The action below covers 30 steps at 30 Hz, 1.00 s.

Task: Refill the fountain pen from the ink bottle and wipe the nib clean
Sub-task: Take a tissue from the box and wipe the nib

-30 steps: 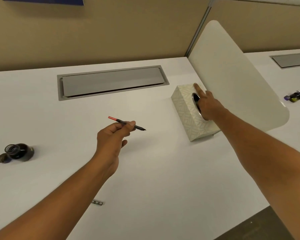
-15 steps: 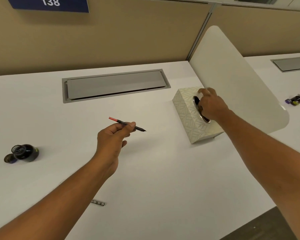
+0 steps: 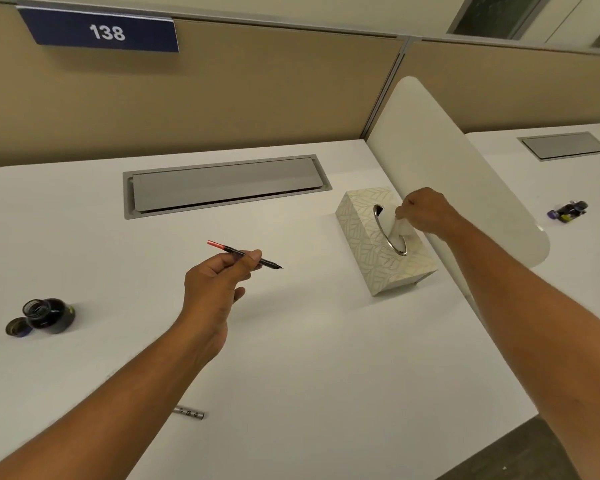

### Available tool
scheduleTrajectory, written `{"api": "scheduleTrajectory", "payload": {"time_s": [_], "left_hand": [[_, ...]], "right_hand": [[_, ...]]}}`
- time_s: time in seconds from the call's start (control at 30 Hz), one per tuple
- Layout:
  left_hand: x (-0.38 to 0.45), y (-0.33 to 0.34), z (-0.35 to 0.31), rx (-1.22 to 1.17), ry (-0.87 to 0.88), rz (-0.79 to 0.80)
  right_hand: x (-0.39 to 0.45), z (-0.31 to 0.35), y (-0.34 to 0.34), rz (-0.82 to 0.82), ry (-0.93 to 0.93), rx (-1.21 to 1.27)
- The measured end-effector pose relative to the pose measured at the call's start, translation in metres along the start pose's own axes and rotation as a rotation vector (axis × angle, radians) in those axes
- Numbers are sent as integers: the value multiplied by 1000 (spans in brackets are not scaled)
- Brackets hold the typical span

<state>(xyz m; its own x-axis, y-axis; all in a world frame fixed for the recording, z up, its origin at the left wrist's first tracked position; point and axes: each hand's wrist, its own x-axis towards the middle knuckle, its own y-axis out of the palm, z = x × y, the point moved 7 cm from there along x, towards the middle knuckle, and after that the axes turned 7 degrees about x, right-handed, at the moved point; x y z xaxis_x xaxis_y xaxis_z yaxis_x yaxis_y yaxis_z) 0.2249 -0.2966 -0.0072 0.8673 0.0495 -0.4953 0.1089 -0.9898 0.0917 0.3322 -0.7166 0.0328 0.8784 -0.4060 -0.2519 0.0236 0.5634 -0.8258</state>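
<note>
My left hand (image 3: 215, 285) pinches a thin fountain pen (image 3: 238, 252) with a red rear end, held above the white desk (image 3: 291, 358) with its dark nib pointing right. My right hand (image 3: 426, 213) is closed on a white tissue (image 3: 397, 225) that sticks up out of the oval slot of a pale patterned tissue box (image 3: 371, 251). Far left on the desk stands the uncapped ink bottle (image 3: 49, 315), dark ink showing, with its cap (image 3: 17, 328) lying beside it.
A small silver pen part (image 3: 189, 413) lies near my left forearm. A grey cable hatch (image 3: 222, 185) is set into the desk at the back. A white divider panel (image 3: 465, 174) rises just right of the tissue box. Another ink bottle (image 3: 567, 211) sits on the neighbouring desk.
My right hand went from reaching into the box slot to gripping a tissue and drawing it upward. My left hand kept the pen almost still.
</note>
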Motion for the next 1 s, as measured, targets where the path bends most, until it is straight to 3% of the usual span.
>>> {"api": "scheduleTrajectory", "payload": {"time_s": [0.13,0.27,0.6,1.0], "left_hand": [[-5,1,-4,-12,4,14],[-15,2,-9,-24,16,28],[-53,-3,-26,-76,51,83],[-94,-43,-23,-2,122,20]], "right_hand": [[-21,-8,-14,-172,8,510],[-57,6,-24,-211,-10,735],[-206,86,65,351,-113,1266],[-312,126,139,585,62,1650]]}}
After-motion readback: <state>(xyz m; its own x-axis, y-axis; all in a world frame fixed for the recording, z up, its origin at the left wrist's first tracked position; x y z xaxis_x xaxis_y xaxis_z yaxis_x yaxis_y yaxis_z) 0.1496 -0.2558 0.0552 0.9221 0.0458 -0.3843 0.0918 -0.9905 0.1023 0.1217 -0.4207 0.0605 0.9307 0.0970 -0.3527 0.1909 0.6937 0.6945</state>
